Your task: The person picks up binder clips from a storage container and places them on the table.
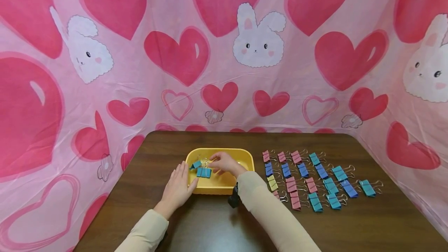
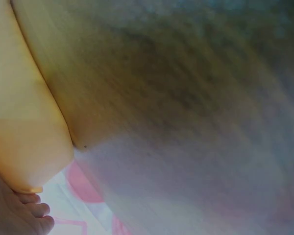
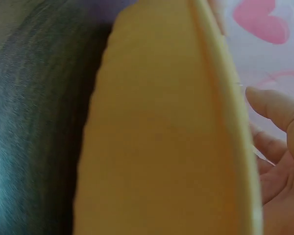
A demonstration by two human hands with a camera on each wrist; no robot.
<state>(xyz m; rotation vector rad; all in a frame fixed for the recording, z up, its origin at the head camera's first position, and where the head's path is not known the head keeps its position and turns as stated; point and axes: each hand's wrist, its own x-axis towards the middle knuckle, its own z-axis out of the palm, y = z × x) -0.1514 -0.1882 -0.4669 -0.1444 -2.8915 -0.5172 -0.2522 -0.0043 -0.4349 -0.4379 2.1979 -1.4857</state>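
Observation:
A yellow tray (image 1: 218, 191) sits on the table with a few teal binder clips (image 1: 204, 173) in its left part. My left hand (image 1: 176, 186) rests at the tray's left side, fingers straight and thumb along the near edge. Over the tray, my right hand (image 1: 224, 163) reaches in from the right, its fingertips close to the wire handles of the clips. In the right wrist view, the thumb (image 3: 272, 105) stands apart from the fingers beyond the tray wall (image 3: 152, 127); no clip shows there. The left wrist view shows the tray wall (image 2: 29, 98) and some fingertips (image 2: 36, 210).
Right of the tray, pink, blue, yellow and teal binder clips (image 1: 291, 184) lie in rows on the brown wooden table (image 1: 168, 143). A pink cloth (image 1: 224, 77) with hearts and rabbits hangs behind and at both sides.

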